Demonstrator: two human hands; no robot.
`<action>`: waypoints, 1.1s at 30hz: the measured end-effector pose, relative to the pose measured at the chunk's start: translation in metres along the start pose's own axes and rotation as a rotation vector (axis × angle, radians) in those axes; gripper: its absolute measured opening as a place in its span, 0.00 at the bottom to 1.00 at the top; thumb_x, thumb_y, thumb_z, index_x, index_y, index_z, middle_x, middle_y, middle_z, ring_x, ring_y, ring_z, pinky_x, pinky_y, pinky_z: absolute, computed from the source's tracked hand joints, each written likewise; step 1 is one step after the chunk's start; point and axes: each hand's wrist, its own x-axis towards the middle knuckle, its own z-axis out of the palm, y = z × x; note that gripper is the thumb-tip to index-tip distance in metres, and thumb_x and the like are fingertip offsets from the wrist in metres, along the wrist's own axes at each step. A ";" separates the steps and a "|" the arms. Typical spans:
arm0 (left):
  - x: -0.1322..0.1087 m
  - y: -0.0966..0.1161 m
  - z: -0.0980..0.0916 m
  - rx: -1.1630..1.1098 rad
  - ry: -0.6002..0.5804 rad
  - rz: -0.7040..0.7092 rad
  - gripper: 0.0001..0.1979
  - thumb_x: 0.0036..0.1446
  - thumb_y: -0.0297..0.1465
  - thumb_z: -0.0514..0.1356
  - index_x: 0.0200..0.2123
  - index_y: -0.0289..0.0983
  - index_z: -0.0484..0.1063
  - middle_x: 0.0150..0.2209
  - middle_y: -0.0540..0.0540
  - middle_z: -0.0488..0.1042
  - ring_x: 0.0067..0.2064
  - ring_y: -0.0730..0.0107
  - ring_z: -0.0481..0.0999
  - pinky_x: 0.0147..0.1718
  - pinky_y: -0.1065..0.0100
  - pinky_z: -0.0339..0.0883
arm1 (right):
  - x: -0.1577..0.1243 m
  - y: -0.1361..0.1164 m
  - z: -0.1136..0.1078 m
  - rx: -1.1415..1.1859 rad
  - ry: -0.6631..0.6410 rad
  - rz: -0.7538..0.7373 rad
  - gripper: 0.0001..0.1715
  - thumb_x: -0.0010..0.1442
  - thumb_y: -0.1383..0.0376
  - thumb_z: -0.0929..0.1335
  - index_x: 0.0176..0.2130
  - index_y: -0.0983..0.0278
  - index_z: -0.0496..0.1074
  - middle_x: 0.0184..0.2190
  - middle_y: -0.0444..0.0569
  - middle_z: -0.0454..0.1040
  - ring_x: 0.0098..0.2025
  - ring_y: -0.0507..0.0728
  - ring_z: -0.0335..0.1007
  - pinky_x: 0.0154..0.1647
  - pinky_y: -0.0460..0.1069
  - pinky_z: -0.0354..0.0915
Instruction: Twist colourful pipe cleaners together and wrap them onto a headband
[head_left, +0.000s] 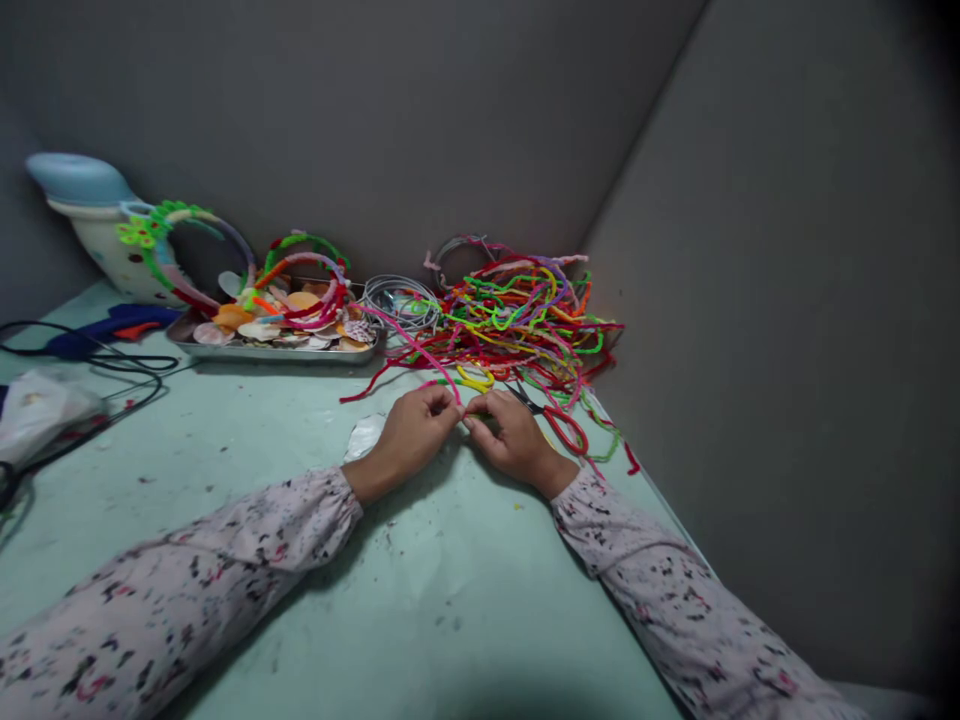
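Note:
My left hand (420, 425) is closed in a pinch on a bright pink pipe cleaner (424, 350), whose long free end slants up and left towards the metal tray. Right against it, fingertip to fingertip, my right hand (510, 435) is also pinched. It grips a small ring wrapped in pipe cleaner (477, 381), yellow and green where it shows behind the fingers. The exact joint between pink strand and ring is hidden by the fingertips. Scissors (566, 430) with red handles lie just beside my right hand, their dark blades partly behind it.
A heap of coloured pipe cleaners (525, 310) lies by the wall, beside coiled wire (405, 300). The metal tray (285, 354) holds shells and wrapped hoops (307, 262). A blue-lidded container (112, 240), black cable (142, 365) and plastic bag (45, 415) are at left.

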 end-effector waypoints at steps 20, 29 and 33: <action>0.003 -0.004 0.002 -0.064 -0.028 -0.083 0.08 0.50 0.30 0.54 0.20 0.36 0.65 0.16 0.53 0.63 0.21 0.74 0.62 0.21 0.71 0.53 | 0.001 -0.003 -0.001 -0.070 -0.075 -0.033 0.06 0.62 0.65 0.63 0.38 0.62 0.68 0.32 0.49 0.71 0.36 0.57 0.63 0.39 0.52 0.60; -0.003 0.001 0.004 0.079 0.047 0.056 0.07 0.55 0.32 0.55 0.27 0.36 0.65 0.24 0.53 0.67 0.26 0.74 0.65 0.25 0.72 0.56 | 0.001 0.001 0.001 -0.026 -0.013 -0.024 0.04 0.61 0.66 0.63 0.37 0.62 0.67 0.32 0.48 0.70 0.36 0.56 0.64 0.39 0.52 0.60; -0.006 0.003 0.002 0.113 0.092 0.141 0.05 0.56 0.29 0.54 0.37 0.36 0.66 0.30 0.51 0.70 0.28 0.75 0.67 0.27 0.72 0.59 | 0.001 0.003 0.000 0.005 0.051 0.017 0.04 0.62 0.64 0.63 0.38 0.61 0.67 0.33 0.48 0.71 0.37 0.56 0.65 0.40 0.53 0.62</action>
